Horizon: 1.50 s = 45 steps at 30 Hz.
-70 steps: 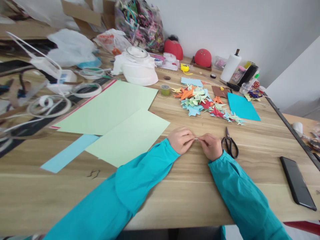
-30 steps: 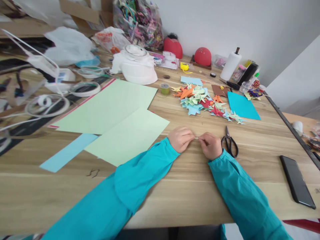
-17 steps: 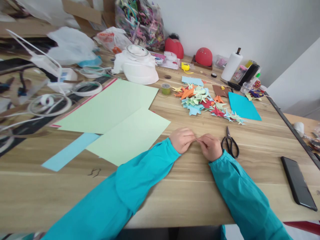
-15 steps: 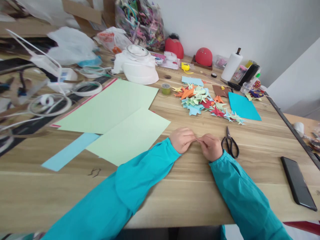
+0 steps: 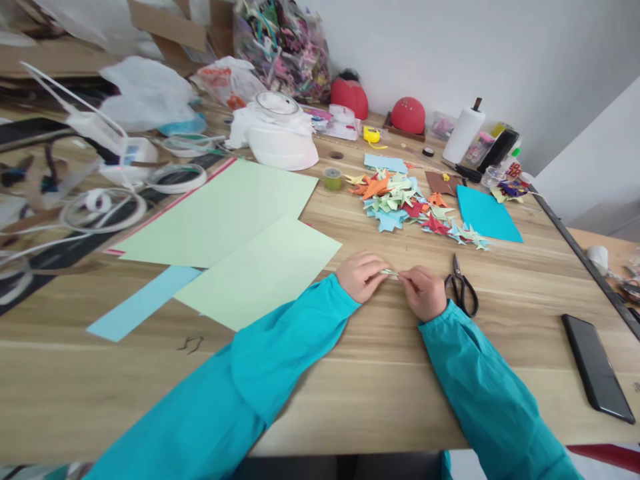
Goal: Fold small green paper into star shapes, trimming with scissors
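Between my two hands is a small piece of folded pale green paper (image 5: 390, 273), pinched from both sides above the table. My left hand (image 5: 359, 276) grips its left end with thumb and fingers. At its right end, the fingertips of my right hand (image 5: 423, 291) are closed on it. Black-handled scissors (image 5: 461, 287) lie just right of my right hand, blades pointing away. Beyond my hands is a pile of folded paper cranes (image 5: 395, 197) in orange, green, blue and red. Large pale green paper sheets (image 5: 260, 270) lie to the left of my left hand.
A light blue paper strip (image 5: 143, 305) pokes out from under the green sheets. A spool of green thread (image 5: 333, 178) and a turquoise paper square (image 5: 487, 213) lie farther back. A black phone (image 5: 597, 367) is at the right; cables (image 5: 103, 210) crowd the left.
My fingertips have drawn slightly apart, and more of the folded green paper shows between them. The scissors and the pile have stayed in place.
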{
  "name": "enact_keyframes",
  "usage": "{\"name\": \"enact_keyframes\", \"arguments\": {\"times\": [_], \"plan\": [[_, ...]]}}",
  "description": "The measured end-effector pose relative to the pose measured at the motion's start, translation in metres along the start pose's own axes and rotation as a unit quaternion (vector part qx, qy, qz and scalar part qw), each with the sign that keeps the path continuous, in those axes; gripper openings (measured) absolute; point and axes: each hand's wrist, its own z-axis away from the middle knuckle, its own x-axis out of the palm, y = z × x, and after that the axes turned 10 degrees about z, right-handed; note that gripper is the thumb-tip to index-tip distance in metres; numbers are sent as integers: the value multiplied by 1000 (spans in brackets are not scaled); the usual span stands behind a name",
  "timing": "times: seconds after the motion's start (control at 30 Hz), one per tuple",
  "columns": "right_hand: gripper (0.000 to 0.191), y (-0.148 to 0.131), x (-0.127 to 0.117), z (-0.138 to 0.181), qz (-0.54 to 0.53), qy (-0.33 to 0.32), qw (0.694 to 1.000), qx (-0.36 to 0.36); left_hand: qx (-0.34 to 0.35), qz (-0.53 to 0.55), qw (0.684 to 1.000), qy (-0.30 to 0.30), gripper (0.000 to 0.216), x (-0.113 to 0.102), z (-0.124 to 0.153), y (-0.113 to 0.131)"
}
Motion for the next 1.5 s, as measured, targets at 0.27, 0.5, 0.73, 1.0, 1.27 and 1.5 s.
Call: {"name": "enact_keyframes", "arguments": {"times": [0.27,0.5,0.73,1.0,1.27,1.5], "plan": [[16,-1,2,1,31,-20,998,-57,31,-38,997,-66,18,-1,-1,0],[18,0,3,0,21,-12,997,-70,66,-35,995,-67,21,-1,-3,-2],[21,-1,2,-2,28,-3,995,-99,63,-33,995,-68,25,-2,-3,1],[22,-3,-2,-1,37,-21,993,-111,65,-50,994,-69,25,-3,-6,9],[20,-1,-2,-1,43,-28,995,-90,27,-8,997,-65,24,-1,-4,9],[20,-1,-1,0,48,-21,998,-41,-5,25,998,-60,20,-1,-3,6]]}}
